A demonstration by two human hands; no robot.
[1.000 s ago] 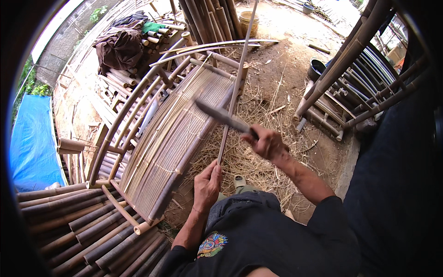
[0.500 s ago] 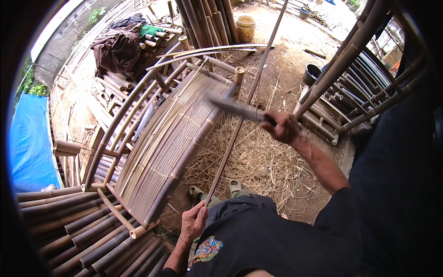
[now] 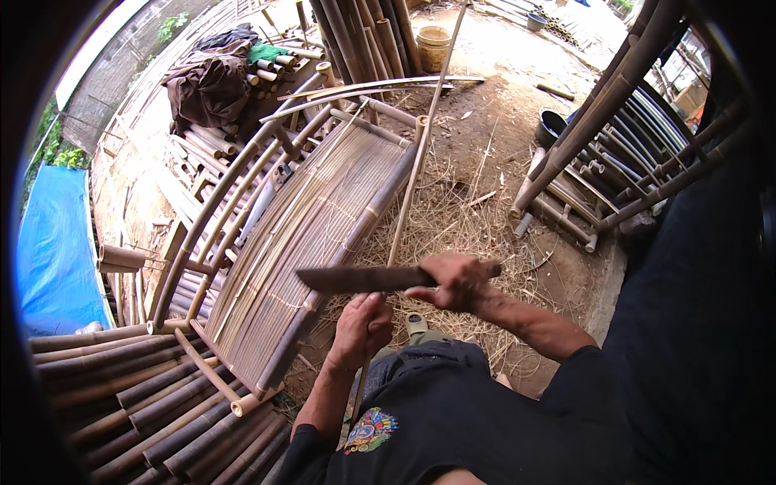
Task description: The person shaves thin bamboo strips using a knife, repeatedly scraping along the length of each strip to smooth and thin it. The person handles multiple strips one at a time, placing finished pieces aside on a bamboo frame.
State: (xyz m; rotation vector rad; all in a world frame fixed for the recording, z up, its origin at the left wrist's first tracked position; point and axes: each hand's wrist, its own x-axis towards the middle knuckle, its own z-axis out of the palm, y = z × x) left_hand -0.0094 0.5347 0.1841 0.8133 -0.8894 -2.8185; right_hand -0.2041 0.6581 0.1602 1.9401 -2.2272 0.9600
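Note:
My right hand (image 3: 454, 283) grips the handle of a machete (image 3: 356, 280), its broad dark blade pointing left in front of me. Just below the blade, my left hand (image 3: 360, 330) is closed round a long, thin bamboo strip (image 3: 419, 166). The strip runs from near my body up past the far corner of a bamboo bench (image 3: 291, 234). Where blade and strip cross, I cannot tell whether they touch. The bench, with its slatted seat and curved back rail, stands to the left of both hands.
Shavings (image 3: 453, 218) cover the ground ahead. Bamboo poles (image 3: 162, 404) lie at lower left, beside a blue tarp (image 3: 61, 250). Upright poles and a yellowish bucket (image 3: 434, 48) stand at the back. A bamboo rack (image 3: 622, 153) and black bucket (image 3: 551, 125) are on the right.
The machete has come down and left, from over the bench's far end to just above my left hand. My left hand has risen slightly, and the strip stands steeper, its paler side showing.

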